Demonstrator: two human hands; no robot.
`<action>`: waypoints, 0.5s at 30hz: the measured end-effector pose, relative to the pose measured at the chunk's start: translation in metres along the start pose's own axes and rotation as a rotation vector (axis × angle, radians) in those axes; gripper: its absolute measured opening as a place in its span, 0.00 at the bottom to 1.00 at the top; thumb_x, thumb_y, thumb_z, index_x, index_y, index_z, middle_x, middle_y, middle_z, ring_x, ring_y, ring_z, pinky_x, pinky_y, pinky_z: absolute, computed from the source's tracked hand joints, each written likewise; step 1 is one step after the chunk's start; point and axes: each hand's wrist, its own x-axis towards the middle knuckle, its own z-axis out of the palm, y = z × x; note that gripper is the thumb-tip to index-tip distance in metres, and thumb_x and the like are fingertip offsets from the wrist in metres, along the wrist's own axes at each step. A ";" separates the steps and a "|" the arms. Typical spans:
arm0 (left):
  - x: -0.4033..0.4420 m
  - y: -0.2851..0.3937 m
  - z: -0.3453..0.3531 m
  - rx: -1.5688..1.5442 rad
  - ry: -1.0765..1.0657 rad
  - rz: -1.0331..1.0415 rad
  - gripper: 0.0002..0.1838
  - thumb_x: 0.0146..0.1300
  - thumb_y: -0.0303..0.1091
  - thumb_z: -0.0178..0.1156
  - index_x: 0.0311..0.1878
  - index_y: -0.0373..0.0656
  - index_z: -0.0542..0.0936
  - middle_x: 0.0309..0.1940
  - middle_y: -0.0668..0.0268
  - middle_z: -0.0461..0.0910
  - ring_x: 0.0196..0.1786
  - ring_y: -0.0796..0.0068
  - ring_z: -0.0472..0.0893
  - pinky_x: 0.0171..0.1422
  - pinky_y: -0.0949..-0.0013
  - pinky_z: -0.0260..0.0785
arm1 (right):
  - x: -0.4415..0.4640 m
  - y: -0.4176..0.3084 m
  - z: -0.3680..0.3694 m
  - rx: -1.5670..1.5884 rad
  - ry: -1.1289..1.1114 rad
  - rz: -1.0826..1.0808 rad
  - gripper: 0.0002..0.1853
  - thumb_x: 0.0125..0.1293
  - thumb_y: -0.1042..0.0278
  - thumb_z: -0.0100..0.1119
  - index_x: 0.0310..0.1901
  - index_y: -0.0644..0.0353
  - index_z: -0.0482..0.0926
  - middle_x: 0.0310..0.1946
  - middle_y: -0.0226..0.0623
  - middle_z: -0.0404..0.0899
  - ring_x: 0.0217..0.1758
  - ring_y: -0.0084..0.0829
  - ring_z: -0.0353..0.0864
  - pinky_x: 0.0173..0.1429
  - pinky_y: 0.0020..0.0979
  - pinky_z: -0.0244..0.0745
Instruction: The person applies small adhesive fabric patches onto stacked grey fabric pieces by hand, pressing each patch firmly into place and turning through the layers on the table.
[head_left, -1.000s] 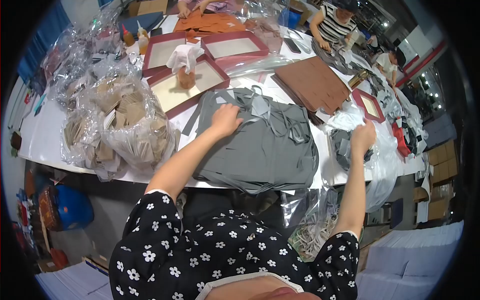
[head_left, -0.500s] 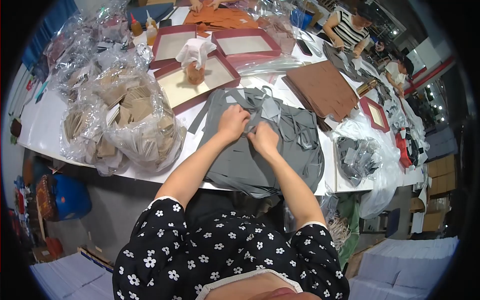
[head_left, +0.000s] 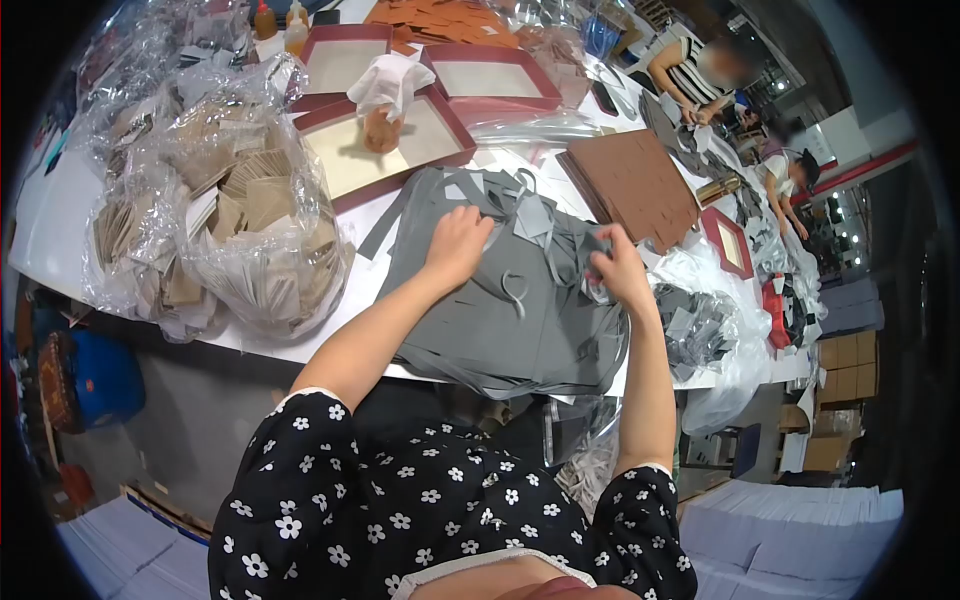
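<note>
A wide pile of grey die-cut sheets [head_left: 470, 320] lies on the table before me, with loose strips hanging over its near edge. My left hand [head_left: 460, 243] rests on its upper left part, fingers curled together; what is under the fingertips is hidden. Over the right side of the pile is my right hand [head_left: 620, 268], its thumb and forefinger apart beside tangled grey strips [head_left: 565, 250]. A curled grey strip [head_left: 515, 290] lies between the hands. Close to the far edge sits a small light-grey piece [head_left: 533, 218].
Clear bags of beige pieces [head_left: 265, 215] stand left. Maroon trays [head_left: 460, 140] are behind, one holding a cup under white tissue [head_left: 385, 105]. A brown sheet stack [head_left: 635, 185] and a bag of grey pieces [head_left: 690, 330] are right. A co-worker [head_left: 690, 80] works at far right.
My right hand has moved right, away from my left hand, to the strips at the pile's right side. A curled strip now shows where it was. My left hand stays on the pile.
</note>
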 end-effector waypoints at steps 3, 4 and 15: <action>0.002 0.005 -0.003 0.028 0.005 0.018 0.07 0.54 0.27 0.60 0.38 0.45 0.78 0.35 0.63 0.74 0.43 0.59 0.74 0.47 0.58 0.66 | 0.012 -0.029 0.026 0.000 0.206 -0.033 0.23 0.61 0.78 0.47 0.58 0.52 0.73 0.23 0.48 0.80 0.27 0.40 0.84 0.35 0.40 0.77; 0.003 0.008 -0.006 0.041 0.004 0.024 0.08 0.54 0.27 0.61 0.39 0.45 0.78 0.37 0.63 0.74 0.44 0.60 0.74 0.48 0.58 0.66 | 0.020 -0.024 0.038 -0.255 0.245 -0.156 0.22 0.61 0.78 0.48 0.57 0.53 0.74 0.27 0.50 0.81 0.31 0.43 0.84 0.39 0.42 0.76; 0.003 0.014 -0.001 0.198 -0.130 -0.042 0.28 0.67 0.43 0.55 0.70 0.57 0.67 0.73 0.51 0.56 0.77 0.54 0.54 0.77 0.43 0.43 | 0.058 0.017 0.106 -0.794 0.184 -0.398 0.13 0.61 0.66 0.61 0.40 0.68 0.77 0.42 0.52 0.81 0.45 0.49 0.81 0.46 0.44 0.78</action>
